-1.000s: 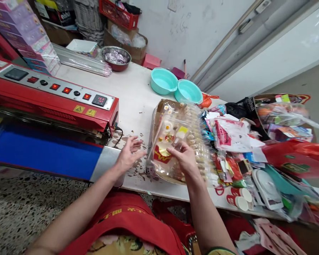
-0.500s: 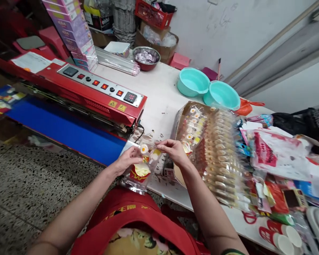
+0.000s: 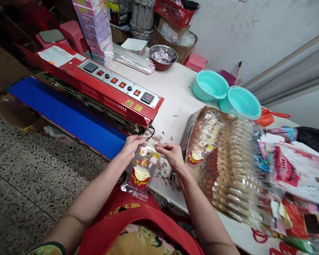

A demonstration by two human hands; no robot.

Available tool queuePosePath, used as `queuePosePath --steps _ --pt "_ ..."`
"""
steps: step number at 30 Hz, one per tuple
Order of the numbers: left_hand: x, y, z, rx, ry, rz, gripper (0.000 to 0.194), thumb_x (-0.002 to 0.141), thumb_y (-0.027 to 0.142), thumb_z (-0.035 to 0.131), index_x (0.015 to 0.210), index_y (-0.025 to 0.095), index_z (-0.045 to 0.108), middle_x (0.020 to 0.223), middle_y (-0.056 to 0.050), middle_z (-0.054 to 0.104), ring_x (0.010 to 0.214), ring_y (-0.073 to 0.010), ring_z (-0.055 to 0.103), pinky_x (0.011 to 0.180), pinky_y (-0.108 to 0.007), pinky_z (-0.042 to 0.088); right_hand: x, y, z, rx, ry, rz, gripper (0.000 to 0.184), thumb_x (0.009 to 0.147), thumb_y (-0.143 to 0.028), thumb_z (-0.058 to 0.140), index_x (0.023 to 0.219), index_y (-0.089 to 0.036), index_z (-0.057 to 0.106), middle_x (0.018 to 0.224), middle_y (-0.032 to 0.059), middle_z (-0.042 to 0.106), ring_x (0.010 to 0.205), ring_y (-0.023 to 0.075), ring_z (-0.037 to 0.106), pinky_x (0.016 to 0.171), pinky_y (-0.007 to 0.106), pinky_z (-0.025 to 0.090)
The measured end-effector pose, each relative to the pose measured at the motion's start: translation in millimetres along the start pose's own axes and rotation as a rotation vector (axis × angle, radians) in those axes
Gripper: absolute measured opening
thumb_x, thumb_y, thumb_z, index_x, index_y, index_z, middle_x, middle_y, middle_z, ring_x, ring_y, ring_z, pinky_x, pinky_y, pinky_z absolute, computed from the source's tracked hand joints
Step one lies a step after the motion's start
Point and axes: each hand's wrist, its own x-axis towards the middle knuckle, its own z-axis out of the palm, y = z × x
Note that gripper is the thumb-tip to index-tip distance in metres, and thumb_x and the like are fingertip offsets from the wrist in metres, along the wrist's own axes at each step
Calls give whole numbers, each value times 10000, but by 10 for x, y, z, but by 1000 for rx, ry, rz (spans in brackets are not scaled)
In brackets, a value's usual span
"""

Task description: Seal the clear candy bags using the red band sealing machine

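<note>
Between my two hands hangs a clear plastic packet with a fries-shaped piece, a small fried egg, a pizza and a popsicle shape inside. My left hand pinches its upper left corner. At the upper right corner, the fingers of my right hand are pinched on the packet's top edge. To the right, a cardboard box holds a long row of similar packets standing close together. The red band sealer with its blue conveyor belt stands to the left of my hands.
Two turquoise basins sit behind the box. A metal bowl of small sachets and a tall stack of purple boxes stand at the back. Plastic bags and red scissors lie at the right.
My left hand has moved up to the packet's top left corner, and the packet's front shows more fully. The packet at the belt's far end has left view. The view has shifted left.
</note>
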Motion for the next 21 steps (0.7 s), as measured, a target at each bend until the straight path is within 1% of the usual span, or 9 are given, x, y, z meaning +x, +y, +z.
queuePosePath --steps 2,5,8,10,12,14,17,19,21 --pt "17 27 -49 42 -108 65 371 565 321 811 846 154 634 762 -46 662 634 -149 598 498 -211 433 16 3 0 1 -1 10 278 558 -413 856 714 -201 767 825 62 755 765 204 681 747 328 534" --pt "-4 120 -149 272 -425 220 414 660 363 767 1029 217 648 968 -36 647 772 -151 611 600 -219 455 34 -45 9 -2 -76 0 271 558 -420 857 697 -206 765 882 69 754 871 239 686 829 366 529" --pt "-33 279 -257 683 -639 351 227 736 390 698 850 194 678 936 -31 618 820 -168 597 714 -254 449 57 -109 29 -4 -193 -29 258 560 -422 860 670 -211 760 996 77 741 1020 269 660 931 395 489" --pt "-29 396 -335 953 -604 465 233 768 422 660 725 193 656 896 -23 607 841 -181 582 745 -267 423 77 -138 28 -21 -216 -25 276 546 -440 864 652 -211 753 1010 77 737 1047 282 650 943 409 479" --pt "-7 480 -407 1151 -474 534 264 770 461 654 699 207 653 888 -20 610 847 -191 570 743 -272 402 99 -149 14 -52 -212 -1 300 534 -461 864 637 -206 744 966 76 745 1012 282 661 919 412 490" --pt "18 494 -450 1218 -352 544 274 745 482 676 695 213 657 883 -21 621 823 -193 568 720 -274 393 118 -143 4 -73 -211 18 308 538 -468 858 624 -199 734 914 71 750 943 267 676 877 401 510" --pt "44 372 -423 929 -311 447 274 719 446 699 679 187 622 802 -30 640 755 -181 579 669 -269 407 139 -119 24 -51 -167 -5 288 560 -442 853 620 -193 722 856 65 750 866 239 685 834 373 526" --pt "57 243 -365 581 -286 282 283 671 410 741 800 182 636 773 -33 662 698 -173 595 613 -259 422 144 -103 48 -15 -99 -40 273 577 -425 850 637 -191 724 835 68 748 845 231 687 822 365 532" --pt "69 129 -303 340 -220 116 400 594 390 800 886 159 654 761 -54 685 627 -160 595 548 -242 413 141 -92 63 10 -40 -63 274 584 -427 847 655 -191 730 832 73 747 829 233 687 805 369 540"
